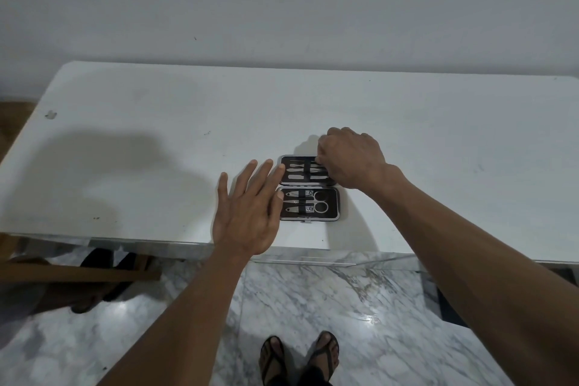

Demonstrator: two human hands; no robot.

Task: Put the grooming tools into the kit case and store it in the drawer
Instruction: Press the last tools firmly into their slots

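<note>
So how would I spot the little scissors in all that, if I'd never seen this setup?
Start at the white table and find the open black kit case with a silver rim near its front edge, between the left hand and right hand. Look in the half nearer the person. The small steel scissors lie at its right side, the only tool with two round finger loops.

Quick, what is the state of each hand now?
Left hand: open, fingers spread flat, fingertips at the left edge of the open kit case, holding nothing.
Right hand: fingers curled down over the case's far half; whether it grips a tool cannot be told.
</note>
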